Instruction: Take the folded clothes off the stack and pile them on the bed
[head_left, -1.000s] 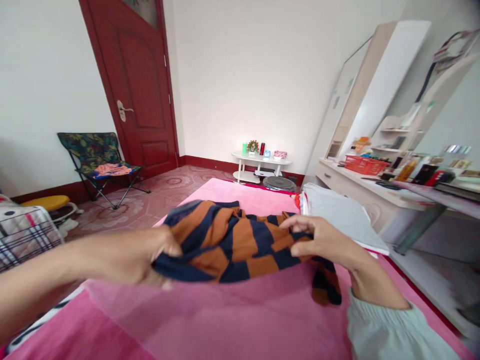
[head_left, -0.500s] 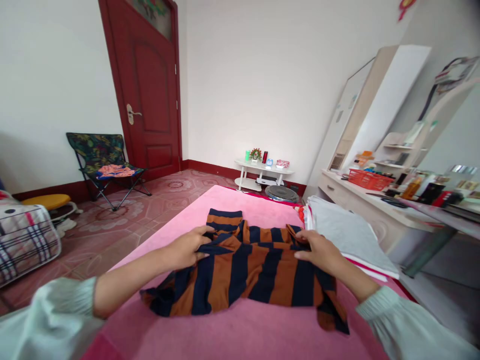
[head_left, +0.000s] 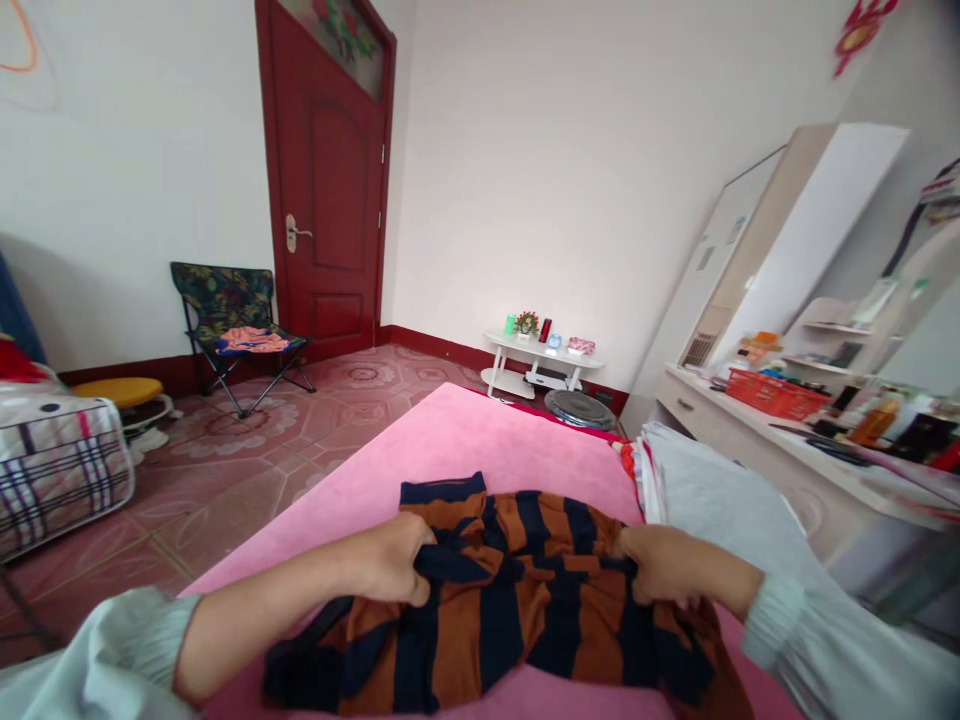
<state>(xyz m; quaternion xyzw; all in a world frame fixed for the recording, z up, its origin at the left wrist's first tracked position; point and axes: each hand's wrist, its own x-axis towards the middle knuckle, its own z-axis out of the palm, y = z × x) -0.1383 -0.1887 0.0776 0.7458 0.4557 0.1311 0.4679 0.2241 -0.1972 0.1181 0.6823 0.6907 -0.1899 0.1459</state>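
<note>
A brown and navy striped garment [head_left: 510,610] lies bunched on the pink bed cover [head_left: 465,430]. Its navy-edged band points away from me at the upper left, and a fold runs across its middle. My left hand [head_left: 401,560] grips the cloth at the left end of that fold, fingers curled into it. At the right end my right hand [head_left: 660,565] is closed on the same garment, its fingertips partly hidden in the fabric.
Beside my right arm rests a stack of grey folded cloth [head_left: 720,500]. A dressing table [head_left: 750,430] with a red basket [head_left: 772,392] stands at the right. Farther off are a white side table [head_left: 510,345], a folding chair [head_left: 229,300] and a yellow stool [head_left: 120,390].
Both hands have drawn the garment nearer to me, and their fingers have curled more tightly into the cloth. The view has turned slightly left and up.
</note>
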